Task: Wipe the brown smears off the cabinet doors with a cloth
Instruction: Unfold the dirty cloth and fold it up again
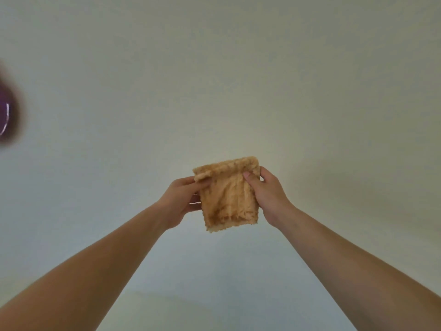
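Observation:
A folded tan cloth [226, 197] with brownish stains hangs in the middle of the view, held by both hands. My left hand [182, 200] pinches its upper left corner and supports the left edge. My right hand [268, 197] grips the right edge with the thumb pressed on the front. Both arms reach forward and up. Behind the cloth is a plain pale surface [214, 80]; I see no brown smears on it and no cabinet door edges.
A blurred dark purple object [6, 113] sits at the far left edge. The pale surface fills everything else in view, without visible edges or handles.

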